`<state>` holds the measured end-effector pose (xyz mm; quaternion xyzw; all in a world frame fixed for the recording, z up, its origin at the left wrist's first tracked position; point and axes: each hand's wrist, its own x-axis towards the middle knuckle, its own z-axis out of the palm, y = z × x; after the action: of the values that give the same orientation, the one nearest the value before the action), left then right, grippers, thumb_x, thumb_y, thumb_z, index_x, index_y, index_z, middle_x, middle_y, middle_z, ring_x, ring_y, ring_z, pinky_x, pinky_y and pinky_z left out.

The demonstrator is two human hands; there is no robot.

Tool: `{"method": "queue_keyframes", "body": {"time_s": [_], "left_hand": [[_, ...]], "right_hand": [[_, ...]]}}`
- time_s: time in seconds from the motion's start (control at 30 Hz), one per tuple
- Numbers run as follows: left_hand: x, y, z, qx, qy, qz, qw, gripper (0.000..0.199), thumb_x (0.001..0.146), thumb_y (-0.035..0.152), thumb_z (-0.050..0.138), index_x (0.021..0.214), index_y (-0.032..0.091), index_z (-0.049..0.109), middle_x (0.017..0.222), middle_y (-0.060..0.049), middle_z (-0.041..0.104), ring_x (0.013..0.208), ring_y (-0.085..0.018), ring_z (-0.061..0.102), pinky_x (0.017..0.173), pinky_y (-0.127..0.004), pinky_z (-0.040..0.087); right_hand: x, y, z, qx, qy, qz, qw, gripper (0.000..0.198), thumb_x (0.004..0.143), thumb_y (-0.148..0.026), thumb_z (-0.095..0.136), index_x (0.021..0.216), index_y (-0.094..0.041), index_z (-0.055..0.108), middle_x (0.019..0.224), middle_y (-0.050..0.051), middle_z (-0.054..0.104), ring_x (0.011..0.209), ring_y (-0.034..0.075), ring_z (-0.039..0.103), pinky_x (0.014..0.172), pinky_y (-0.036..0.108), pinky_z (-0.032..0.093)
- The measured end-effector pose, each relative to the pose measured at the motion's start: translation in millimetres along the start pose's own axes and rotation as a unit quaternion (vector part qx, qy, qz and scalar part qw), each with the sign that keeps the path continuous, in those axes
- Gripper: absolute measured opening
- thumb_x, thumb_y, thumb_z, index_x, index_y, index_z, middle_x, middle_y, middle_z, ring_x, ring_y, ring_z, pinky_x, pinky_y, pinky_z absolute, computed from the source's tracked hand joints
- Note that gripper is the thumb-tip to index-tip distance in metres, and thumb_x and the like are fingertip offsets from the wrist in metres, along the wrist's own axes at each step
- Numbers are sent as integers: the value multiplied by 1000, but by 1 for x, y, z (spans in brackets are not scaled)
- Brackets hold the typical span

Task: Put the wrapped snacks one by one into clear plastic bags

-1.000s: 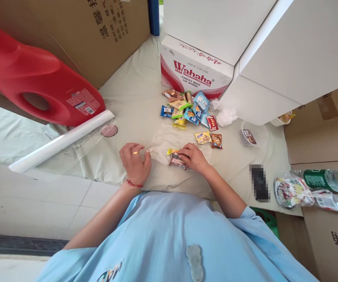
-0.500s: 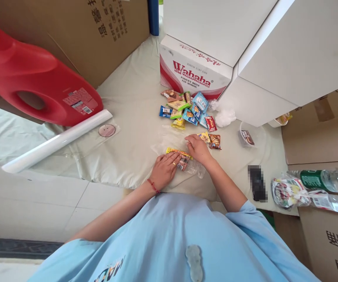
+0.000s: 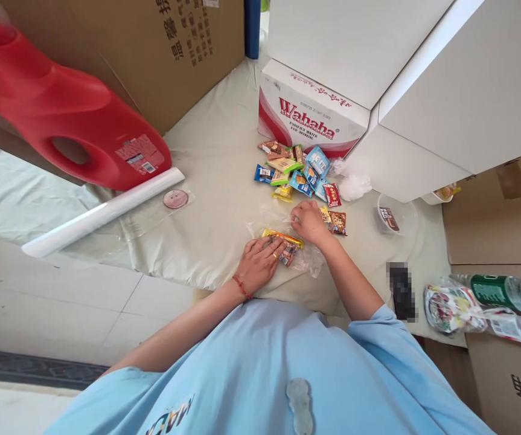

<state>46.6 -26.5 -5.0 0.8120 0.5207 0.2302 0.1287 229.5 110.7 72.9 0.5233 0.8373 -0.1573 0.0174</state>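
Observation:
My left hand [image 3: 258, 266] lies flat over small snack packets [image 3: 288, 255], partly covering them; one yellow wrapper [image 3: 294, 241] shows along their far edge. Under and around these packets spreads a thin sheet of clear plastic film [image 3: 260, 225]. At the far side of the packets, my right hand [image 3: 311, 223] has its fingers curled and pinched on the film. Just beyond that hand lie a brown cookie packet [image 3: 338, 223] and a yellow packet, half hidden by the hand. Farther back is a pile of wrapped snacks [image 3: 303, 172] in several colours.
A white Wahaha carton [image 3: 312, 115] stands behind the pile. On the left are a red jug [image 3: 83, 133] and a roll of plastic wrap [image 3: 106, 211]. To the right sit a clear bowl [image 3: 396, 220], a blurred dark object [image 3: 402, 292] and plastic bottles [image 3: 491, 290].
My right hand's fingers have curled in, lifting some film at the far edge. My left hand still presses on the packets. The whole view has shifted slightly.

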Motion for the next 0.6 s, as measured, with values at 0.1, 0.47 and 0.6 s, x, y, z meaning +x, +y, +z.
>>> {"method": "queue_keyframes", "body": {"time_s": [0.1,0.47,0.6], "left_hand": [[0,1,0,6,-10,-3,1000,48,104,28,46,151,32,57,150,-5,64,128,-31,60,99,-49,40],[-1,-20,-9,-150,-2,-17,989,36,99,20,45,116,24,77,137,-9,72,120,-24,66,105,-47,53],[-6,-29,-11,-232,23,-70,970,33,94,23,50,106,27,80,139,-6,71,128,-25,65,110,-50,54]], "right_hand": [[-20,-12,-11,-12,-19,-63,998,18,99,-21,57,109,-17,72,114,14,67,111,29,56,93,37,43],[-80,-40,47,91,-53,-79,991,46,104,-20,45,148,-30,55,126,8,63,104,22,64,81,28,50],[-84,-45,68,110,-34,-74,991,53,103,-17,42,153,-34,51,130,7,62,107,22,61,82,29,50]]}}
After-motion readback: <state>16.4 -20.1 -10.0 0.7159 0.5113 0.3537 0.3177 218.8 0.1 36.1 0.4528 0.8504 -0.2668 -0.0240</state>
